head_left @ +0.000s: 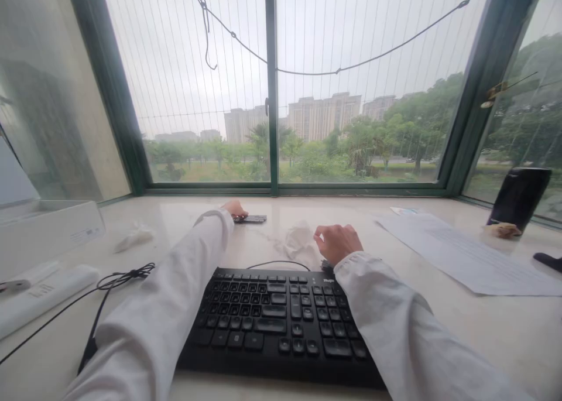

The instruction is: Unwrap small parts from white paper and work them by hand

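A black keyboard lies in front of me on the pale sill. Many switch positions on its left part show as bare square sockets. My left hand is beyond the keyboard, fingers curled down over the end of a small flat group of dark pieces, perhaps keycaps. Its fingertips are mostly hidden. Above the keyboard's far right part is my right hand, with its fingers bent closed. Beside those fingers lies a crumpled white tissue; I cannot tell whether they grip it.
A white box, white strips and a bundled black cable lie at left, near another crumpled tissue. Paper sheets and an upright black object are at right. A green-framed window bounds the far side.
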The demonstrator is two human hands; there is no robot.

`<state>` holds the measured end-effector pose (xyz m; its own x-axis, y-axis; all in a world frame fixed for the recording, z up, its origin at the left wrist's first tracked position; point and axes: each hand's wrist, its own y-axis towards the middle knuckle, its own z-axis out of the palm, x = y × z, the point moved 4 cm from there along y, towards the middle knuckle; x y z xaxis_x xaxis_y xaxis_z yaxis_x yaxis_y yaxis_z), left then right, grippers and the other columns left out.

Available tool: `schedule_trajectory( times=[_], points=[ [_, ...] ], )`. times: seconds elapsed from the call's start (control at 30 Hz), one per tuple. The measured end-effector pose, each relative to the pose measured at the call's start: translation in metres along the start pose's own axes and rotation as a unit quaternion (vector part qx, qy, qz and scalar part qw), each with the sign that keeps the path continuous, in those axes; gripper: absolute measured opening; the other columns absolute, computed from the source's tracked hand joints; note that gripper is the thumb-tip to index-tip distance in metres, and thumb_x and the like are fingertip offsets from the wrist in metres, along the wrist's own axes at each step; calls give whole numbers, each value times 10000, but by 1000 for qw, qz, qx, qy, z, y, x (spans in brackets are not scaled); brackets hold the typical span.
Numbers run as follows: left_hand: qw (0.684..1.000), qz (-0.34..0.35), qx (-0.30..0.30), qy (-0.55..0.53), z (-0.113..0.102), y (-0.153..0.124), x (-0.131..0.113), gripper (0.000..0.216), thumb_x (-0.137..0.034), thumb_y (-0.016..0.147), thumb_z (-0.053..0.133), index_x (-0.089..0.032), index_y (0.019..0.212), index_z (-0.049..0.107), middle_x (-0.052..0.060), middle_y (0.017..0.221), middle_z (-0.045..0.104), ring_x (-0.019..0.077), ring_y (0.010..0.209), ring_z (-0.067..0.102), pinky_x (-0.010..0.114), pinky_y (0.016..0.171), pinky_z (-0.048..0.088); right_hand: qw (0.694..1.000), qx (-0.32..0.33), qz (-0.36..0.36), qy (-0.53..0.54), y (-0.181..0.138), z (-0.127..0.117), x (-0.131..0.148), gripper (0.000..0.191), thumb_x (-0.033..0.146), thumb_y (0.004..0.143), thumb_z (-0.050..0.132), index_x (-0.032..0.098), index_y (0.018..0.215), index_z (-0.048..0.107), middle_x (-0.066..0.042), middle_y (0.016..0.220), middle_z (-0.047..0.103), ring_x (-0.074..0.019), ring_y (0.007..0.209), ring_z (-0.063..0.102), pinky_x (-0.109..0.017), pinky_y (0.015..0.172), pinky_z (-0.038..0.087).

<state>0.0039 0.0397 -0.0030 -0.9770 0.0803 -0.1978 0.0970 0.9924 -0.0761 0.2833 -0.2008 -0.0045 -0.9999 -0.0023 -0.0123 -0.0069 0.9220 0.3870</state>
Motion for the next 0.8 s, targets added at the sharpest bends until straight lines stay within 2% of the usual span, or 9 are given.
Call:
schedule_trajectory(
  times=[0.1,0.23,0.3,0.4,0.47,0.57,0.63,0.73,0.8],
  points=[
    [1000,-12,-3,-4,-2,-1,-2,339,-449,695,739,-144,576,651,50,512,552,185,633,555,243,612,393,1000,8,0,3,0,2,1,290,303,910,453,239,940,734,-109,876,743,-239,843,664,-388,812,345],
    [999,-37,-17,-16,-12,-6,-3,383,-455,787,680,-130,591,632,24,451,476,173,608,518,257,618,388,1000,1,6,26,0,1,1,279,317,923,446,246,1021,697,-87,882,734,-232,868,648,-389,826,339],
    [998,-48,-31,-23,-19,-10,-3,380,-447,819,659,-106,652,644,6,436,449,159,598,499,258,623,385,999,-29,-2,41,-1,-2,3,307,343,919,460,251,1153,637,-87,976,720,-241,928,627,-395,829,343],
    [997,-42,-51,-38,-33,-19,-8,409,-473,822,655,-76,724,663,-9,431,428,148,582,488,251,606,376,997,-42,-36,60,-1,0,9,424,414,908,475,311,1315,535,-105,1258,619,-286,1085,560,-439,855,343],
    [996,-21,-62,-53,-43,-29,-14,434,-512,796,668,-80,758,689,-3,449,453,146,573,493,242,577,366,995,-1,-57,79,-1,7,14,398,440,914,456,351,1284,574,-90,1355,560,-309,1151,519,-484,891,323],
    [993,21,-79,-81,-55,-49,-27,424,-510,785,675,-95,848,737,22,534,546,138,570,498,233,539,351,988,52,-72,127,1,17,19,315,361,932,438,308,1095,703,-68,1256,645,-282,1141,531,-503,947,288],
    [989,57,-88,-101,-60,-65,-39,415,-497,806,653,-109,913,754,40,629,615,127,584,505,226,532,351,984,35,-67,159,3,17,20,300,289,927,444,266,1026,726,-64,1175,691,-255,1132,548,-487,972,285],
    [981,112,-95,-126,-59,-96,-62,428,-520,826,619,-140,955,767,45,750,677,110,604,519,213,533,356,976,-18,-41,212,6,13,16,295,272,917,447,233,1015,722,-65,1144,707,-234,1126,578,-461,990,324],
    [975,145,-94,-137,-52,-120,-81,426,-533,814,624,-156,941,776,36,763,691,106,607,530,213,539,361,955,-58,-23,289,8,10,12,278,292,900,468,226,997,720,-57,1109,720,-201,1043,627,-413,982,385]
  ],
)
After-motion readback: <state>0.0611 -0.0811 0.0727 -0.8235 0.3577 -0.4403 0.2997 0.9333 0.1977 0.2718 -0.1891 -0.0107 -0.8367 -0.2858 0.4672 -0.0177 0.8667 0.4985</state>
